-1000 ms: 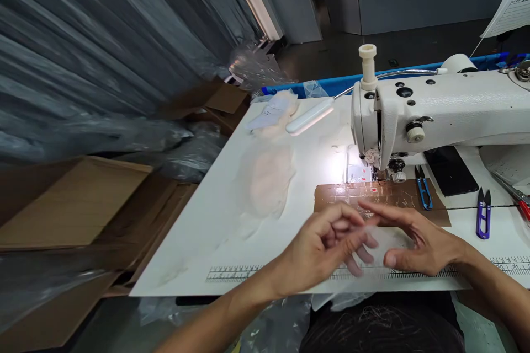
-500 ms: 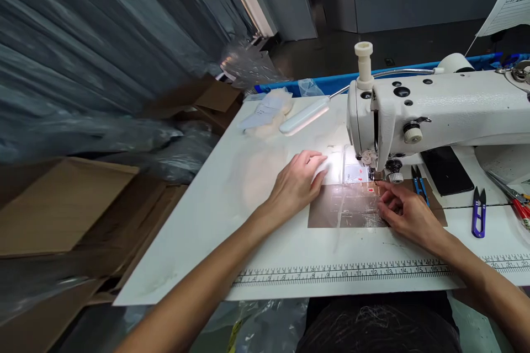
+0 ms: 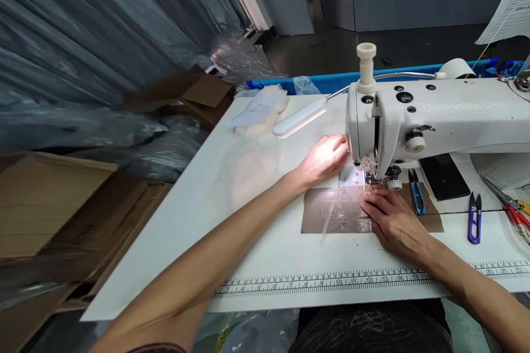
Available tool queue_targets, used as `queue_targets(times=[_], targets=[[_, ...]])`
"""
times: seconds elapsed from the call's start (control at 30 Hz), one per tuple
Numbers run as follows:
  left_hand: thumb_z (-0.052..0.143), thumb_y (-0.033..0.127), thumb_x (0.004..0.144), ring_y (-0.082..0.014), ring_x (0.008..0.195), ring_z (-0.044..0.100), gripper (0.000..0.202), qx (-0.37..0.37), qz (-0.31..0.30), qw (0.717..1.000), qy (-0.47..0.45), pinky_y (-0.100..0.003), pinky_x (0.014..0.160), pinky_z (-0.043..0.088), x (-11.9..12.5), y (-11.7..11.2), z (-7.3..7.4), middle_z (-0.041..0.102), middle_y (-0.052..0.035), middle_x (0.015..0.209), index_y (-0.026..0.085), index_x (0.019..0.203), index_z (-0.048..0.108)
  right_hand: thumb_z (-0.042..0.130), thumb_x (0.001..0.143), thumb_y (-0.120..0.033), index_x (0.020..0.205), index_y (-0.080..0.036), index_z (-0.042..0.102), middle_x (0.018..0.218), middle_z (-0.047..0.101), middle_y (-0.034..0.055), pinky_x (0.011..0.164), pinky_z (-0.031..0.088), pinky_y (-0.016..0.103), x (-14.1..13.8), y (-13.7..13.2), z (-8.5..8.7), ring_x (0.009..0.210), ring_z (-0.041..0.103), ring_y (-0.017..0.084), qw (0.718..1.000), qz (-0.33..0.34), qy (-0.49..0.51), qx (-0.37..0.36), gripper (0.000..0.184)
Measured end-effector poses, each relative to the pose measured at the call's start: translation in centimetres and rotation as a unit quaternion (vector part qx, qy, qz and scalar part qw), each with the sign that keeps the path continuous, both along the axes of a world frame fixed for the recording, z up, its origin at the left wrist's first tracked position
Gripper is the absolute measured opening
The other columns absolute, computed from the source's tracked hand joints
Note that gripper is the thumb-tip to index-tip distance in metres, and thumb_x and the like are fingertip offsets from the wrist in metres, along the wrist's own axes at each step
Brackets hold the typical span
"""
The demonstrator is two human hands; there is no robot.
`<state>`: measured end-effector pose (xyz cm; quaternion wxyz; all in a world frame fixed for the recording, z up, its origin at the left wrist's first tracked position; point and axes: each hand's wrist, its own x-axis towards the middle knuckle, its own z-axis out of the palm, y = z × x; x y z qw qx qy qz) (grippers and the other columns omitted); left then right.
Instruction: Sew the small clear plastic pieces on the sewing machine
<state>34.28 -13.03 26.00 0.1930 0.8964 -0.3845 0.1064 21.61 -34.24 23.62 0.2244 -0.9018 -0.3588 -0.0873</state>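
Alignment: your right hand [image 3: 393, 220] lies flat, fingers together, on the clear film [image 3: 333, 207]; left hand [image 3: 325, 157] grip unreadable in glare; feed squarely

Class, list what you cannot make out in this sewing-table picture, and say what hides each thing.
Head view:
Needle: hidden behind the sewing machine.
Left hand fingertips: washed out by glare, partly behind the machine.
Red scissors: cut off by the right edge.
Paper writing: too small.
Boxes: blurred.
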Motion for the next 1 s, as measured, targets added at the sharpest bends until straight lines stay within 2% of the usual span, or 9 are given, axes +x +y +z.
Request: queue_targets(times=[0.13, 0.23, 0.37, 0.5, 0.57, 0.63, 0.73, 0.87, 1.0], targets=[[0.045, 0.022, 0.095, -0.0132, 0.075, 0.065, 0.021, -0.083, -0.144, 0.986, 0.002, -0.025, 0.067, 0.052, -3.2, 0.9, 0.5, 0.070, -0.0040, 0.088, 0.020, 0.087, 0.064, 0.043, 0.087, -0.005, 0.125, -0.017, 0.060, 0.126, 0.061, 0.0131, 0.092, 0.053, 0.052, -0.1, 0.0, -0.2, 0.116, 0.051, 0.031, 1.000, -0.005, 0.000, -0.010, 0.044], [0.054, 0.029, 0.094, -0.0164, 0.084, 0.068, 0.020, -0.054, -0.249, 0.967, 0.016, -0.030, 0.073, 0.054, -5.4, 1.7, 0.4, 0.072, -0.0072, 0.102, 0.019, 0.108, 0.063, 0.042, 0.089, -0.007, 0.124, -0.015, 0.060, 0.126, 0.061, 0.0131, 0.090, 0.054, 0.052, -0.2, 0.1, -0.3, 0.114, 0.051, 0.032, 1.000, -0.015, -0.016, -0.022, 0.041], [0.048, 0.048, 0.097, -0.0299, 0.109, 0.063, 0.047, 0.045, -0.214, 0.975, -0.046, -0.044, 0.083, 0.050, -7.8, 2.1, -0.3, 0.064, -0.0194, 0.123, 0.012, 0.127, 0.054, 0.044, 0.089, -0.008, 0.124, -0.015, 0.060, 0.125, 0.062, 0.0123, 0.091, 0.053, 0.053, -0.2, 0.1, -0.2, 0.115, 0.051, 0.033, 1.000, -0.019, -0.009, -0.014, 0.039], [0.045, 0.072, 0.089, -0.0358, 0.110, 0.059, 0.072, 0.099, -0.130, 0.985, -0.056, -0.050, 0.085, 0.045, -9.4, 1.6, -0.5, 0.060, -0.0225, 0.128, 0.011, 0.128, 0.054, 0.044, 0.089, -0.009, 0.123, -0.020, 0.062, 0.122, 0.063, 0.0101, 0.092, 0.054, 0.051, 0.0, -0.3, 0.2, 0.112, 0.054, 0.030, 0.998, -0.039, 0.013, 0.057, 0.040], [0.041, 0.068, 0.093, -0.0321, 0.106, 0.061, 0.064, 0.097, -0.102, 0.988, -0.055, -0.048, 0.087, 0.044, -9.0, 1.5, -0.1, 0.062, -0.0195, 0.126, 0.013, 0.123, 0.058, 0.043, 0.089, -0.009, 0.121, -0.020, 0.064, 0.115, 0.065, 0.0109, 0.088, 0.056, 0.048, 0.1, -0.6, 0.5, 0.106, 0.057, 0.028, 0.993, -0.063, 0.014, 0.101, 0.039], [0.036, 0.050, 0.102, -0.0250, 0.098, 0.064, 0.044, 0.078, -0.088, 0.992, -0.047, -0.043, 0.085, 0.046, -7.9, 1.6, 0.5, 0.067, -0.0134, 0.118, 0.017, 0.112, 0.064, 0.044, 0.090, -0.012, 0.118, -0.021, 0.067, 0.107, 0.066, 0.0110, 0.084, 0.058, 0.047, 0.3, -0.9, 0.6, 0.101, 0.059, 0.027, 0.987, -0.090, 0.015, 0.132, 0.037], [0.035, 0.026, 0.103, -0.0173, 0.088, 0.065, 0.034, 0.037, -0.119, 0.992, 0.000, -0.035, 0.079, 0.048, -5.7, 1.6, 1.0, 0.072, -0.0056, 0.102, 0.022, 0.102, 0.069, 0.046, 0.090, -0.015, 0.115, -0.024, 0.069, 0.102, 0.066, 0.0099, 0.081, 0.059, 0.046, 0.5, -1.2, 0.6, 0.097, 0.061, 0.026, 0.982, -0.122, 0.020, 0.144, 0.035], [0.048, 0.028, 0.097, -0.0164, 0.089, 0.066, 0.026, -0.009, -0.197, 0.976, 0.095, -0.029, 0.076, 0.051, -3.7, 1.1, 0.6, 0.072, -0.0059, 0.100, 0.025, 0.108, 0.072, 0.047, 0.090, -0.017, 0.109, -0.024, 0.072, 0.103, 0.065, 0.0098, 0.078, 0.060, 0.043, 0.6, -1.2, 0.7, 0.096, 0.062, 0.026, 0.979, -0.137, 0.008, 0.153, 0.032], [0.054, 0.035, 0.096, -0.0160, 0.085, 0.065, 0.026, -0.043, -0.201, 0.969, 0.134, -0.027, 0.073, 0.054, -2.9, 0.7, -0.7, 0.070, -0.0075, 0.099, 0.024, 0.099, 0.076, 0.046, 0.089, -0.014, 0.107, -0.023, 0.072, 0.101, 0.064, 0.0097, 0.080, 0.060, 0.041, 0.6, -1.1, 0.8, 0.097, 0.063, 0.024, 0.977, -0.134, -0.004, 0.166, 0.032]])
